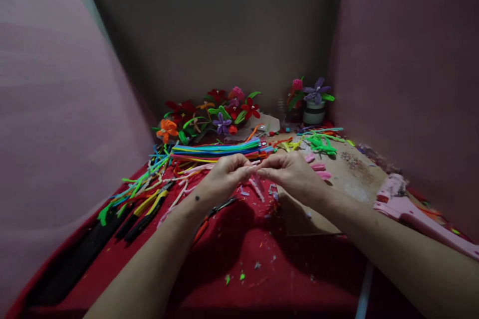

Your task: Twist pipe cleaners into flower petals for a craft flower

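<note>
My left hand (232, 168) and my right hand (286, 169) meet over the middle of the table, fingertips pinched together. Between them is a light pink pipe cleaner (257, 189), its fuzzy end hanging below the fingers. The part inside the pinch is mostly hidden. Just behind the hands lies a bundle of pipe cleaners (217, 148) in blue, green, yellow and red. Several pink looped pieces (321, 170) rest on the board beyond my right hand. Below my left wrist lie scissors with orange handles (202, 229).
Yellow-and-black pliers (147, 209) lie at left among loose pipe cleaners. A pink hot glue gun (411, 212) sits at right by a tan board (359, 179). Fuzzy flowers (222, 122) and a flower pot (314, 112) stand at the back. Fluff scraps dot the red cloth (277, 279).
</note>
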The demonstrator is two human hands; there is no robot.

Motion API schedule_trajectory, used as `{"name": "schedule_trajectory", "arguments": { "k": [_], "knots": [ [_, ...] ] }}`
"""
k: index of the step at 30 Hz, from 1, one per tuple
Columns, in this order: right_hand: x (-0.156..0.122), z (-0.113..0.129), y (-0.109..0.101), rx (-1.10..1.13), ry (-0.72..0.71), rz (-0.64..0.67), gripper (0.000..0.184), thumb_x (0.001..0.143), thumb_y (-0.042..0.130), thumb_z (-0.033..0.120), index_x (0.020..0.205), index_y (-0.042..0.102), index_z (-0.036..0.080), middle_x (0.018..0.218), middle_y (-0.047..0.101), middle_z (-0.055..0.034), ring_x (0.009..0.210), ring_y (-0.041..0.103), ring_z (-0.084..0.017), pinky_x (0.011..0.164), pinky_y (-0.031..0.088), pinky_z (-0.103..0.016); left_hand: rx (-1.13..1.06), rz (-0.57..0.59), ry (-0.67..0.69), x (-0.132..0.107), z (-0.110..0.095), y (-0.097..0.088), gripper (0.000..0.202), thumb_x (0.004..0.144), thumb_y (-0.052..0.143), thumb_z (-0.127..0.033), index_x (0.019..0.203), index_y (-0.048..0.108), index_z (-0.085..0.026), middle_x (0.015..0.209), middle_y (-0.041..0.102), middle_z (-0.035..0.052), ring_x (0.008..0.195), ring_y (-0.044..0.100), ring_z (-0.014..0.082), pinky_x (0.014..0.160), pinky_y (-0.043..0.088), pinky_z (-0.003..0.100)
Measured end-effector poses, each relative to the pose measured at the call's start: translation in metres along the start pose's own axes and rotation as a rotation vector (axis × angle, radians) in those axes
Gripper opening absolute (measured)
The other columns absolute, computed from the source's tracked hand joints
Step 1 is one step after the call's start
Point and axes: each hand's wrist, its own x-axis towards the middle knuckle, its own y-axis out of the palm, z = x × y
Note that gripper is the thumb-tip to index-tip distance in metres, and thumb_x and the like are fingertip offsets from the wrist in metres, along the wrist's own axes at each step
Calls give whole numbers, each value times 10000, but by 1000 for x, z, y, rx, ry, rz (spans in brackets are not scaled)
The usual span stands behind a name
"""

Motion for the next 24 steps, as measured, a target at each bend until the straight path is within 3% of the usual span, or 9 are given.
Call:
{"name": "schedule_trajectory", "arguments": {
  "k": [3, 9, 18, 21, 24],
  "knots": [
    [1, 1, -1, 263, 196, 122, 92, 637, 626, 197, 566, 669, 157, 524, 596, 12, 510, 473, -98, 537, 369, -251, -18, -33, 13, 1, 1, 3, 214, 720, 564, -343, 677, 513, -140, 598, 491, -35, 554, 418, 82, 549, 334, 216],
    [2, 0, -1, 432, 299, 167, 99, 587, 636, 186, 503, 610, 140, 459, 513, 43, 450, 391, -61, 488, 291, -232, -47, -22, 6, 1, -2, 4, 215, 720, 583, -333, 677, 534, -128, 606, 504, -29, 565, 431, 82, 557, 339, 216],
    [2, -1, 1, 429, 345, -31, 128, 568, 659, 217, 509, 577, 139, 459, 497, 41, 448, 388, -61, 463, 278, -229, 85, -9, 6, 3, 1, -13, 247, 695, 626, -371, 741, 660, -131, 692, 578, 6, 638, 486, 117, 590, 355, 229],
    [4, -2, 1, 427, 332, -97, 137, 579, 655, 217, 509, 566, 139, 480, 522, 29, 461, 418, -67, 467, 301, -227, 69, 70, -51, 2, 2, -12, 235, 678, 643, -357, 658, 631, -124, 593, 498, -20, 532, 399, 78, 507, 295, 212],
    [4, -6, 1, 423, 296, -161, 132, 593, 644, 211, 513, 562, 145, 495, 526, 27, 469, 427, -70, 467, 318, -226, -82, 161, -124, 1, 3, -2, 263, 691, 628, -381, 640, 578, -128, 519, 414, -49, 452, 297, 49, 445, 218, 202]
  ]
}}
